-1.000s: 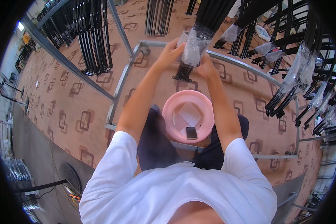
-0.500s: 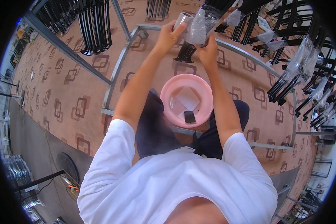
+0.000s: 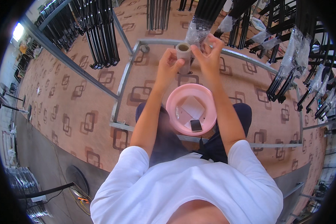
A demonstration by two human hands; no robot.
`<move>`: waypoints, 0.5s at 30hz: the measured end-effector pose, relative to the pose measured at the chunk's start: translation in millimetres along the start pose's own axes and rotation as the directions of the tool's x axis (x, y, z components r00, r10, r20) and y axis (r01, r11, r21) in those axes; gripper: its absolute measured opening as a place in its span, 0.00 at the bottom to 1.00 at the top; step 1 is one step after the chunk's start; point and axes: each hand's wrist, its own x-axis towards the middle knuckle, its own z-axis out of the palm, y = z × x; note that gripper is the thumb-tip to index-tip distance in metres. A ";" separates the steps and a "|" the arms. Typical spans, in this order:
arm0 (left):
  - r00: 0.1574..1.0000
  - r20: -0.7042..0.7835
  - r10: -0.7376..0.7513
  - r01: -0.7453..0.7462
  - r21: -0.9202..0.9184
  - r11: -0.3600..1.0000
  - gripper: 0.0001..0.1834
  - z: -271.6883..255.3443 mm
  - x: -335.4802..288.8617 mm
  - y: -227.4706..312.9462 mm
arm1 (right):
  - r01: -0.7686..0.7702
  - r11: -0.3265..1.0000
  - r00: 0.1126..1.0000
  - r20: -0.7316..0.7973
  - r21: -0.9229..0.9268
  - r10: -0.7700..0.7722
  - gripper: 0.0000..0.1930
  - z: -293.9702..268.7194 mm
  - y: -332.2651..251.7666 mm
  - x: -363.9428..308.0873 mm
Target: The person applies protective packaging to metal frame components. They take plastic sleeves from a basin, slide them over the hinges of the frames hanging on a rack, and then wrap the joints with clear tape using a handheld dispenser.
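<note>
At upper centre, the left hand [image 3: 169, 65] grips a roll [image 3: 184, 59]; the right hand [image 3: 209, 56], fingers spread, is beside wrapped tubes [image 3: 203, 23].

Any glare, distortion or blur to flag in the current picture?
Head view throughout: dark fisheye border; metal frame looks bowed; blown-out light at upper left; shiny highlights on the plastic wrap; right hand perhaps slightly soft.

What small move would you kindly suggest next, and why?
Perhaps smooth the crinkled film against the black bars with the right hand, since it is open close beside them while the left hand holds the roll.
</note>
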 end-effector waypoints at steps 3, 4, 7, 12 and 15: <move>0.998 -0.053 0.021 -0.026 -0.093 0.995 0.13 11.8 -6.3 -2.8 | 0.111 0.946 0.991 -0.037 -0.305 -0.128 0.33 -2.4 13.6 -14.6; 1.000 -0.024 0.009 -0.011 -0.103 0.995 0.13 13.5 -6.5 -3.8 | 0.156 0.891 0.984 -0.012 -0.426 -0.178 0.31 -4.2 16.4 -18.4; 0.996 0.042 -0.073 0.078 -0.125 0.989 0.12 16.3 -12.1 -3.9 | 0.273 0.694 0.960 0.142 -0.666 -0.242 0.27 -5.5 3.8 -28.8; 0.995 0.078 -0.058 0.032 0.310 0.950 0.16 21.6 15.7 21.4 | -0.074 0.997 0.990 -0.122 -0.009 0.072 0.22 -23.5 -9.4 -29.0; 0.986 0.156 -0.057 0.075 -0.112 0.991 0.21 35.8 46.6 -6.9 | -0.122 0.991 0.991 -0.039 0.052 0.124 0.20 -32.9 -17.2 -21.8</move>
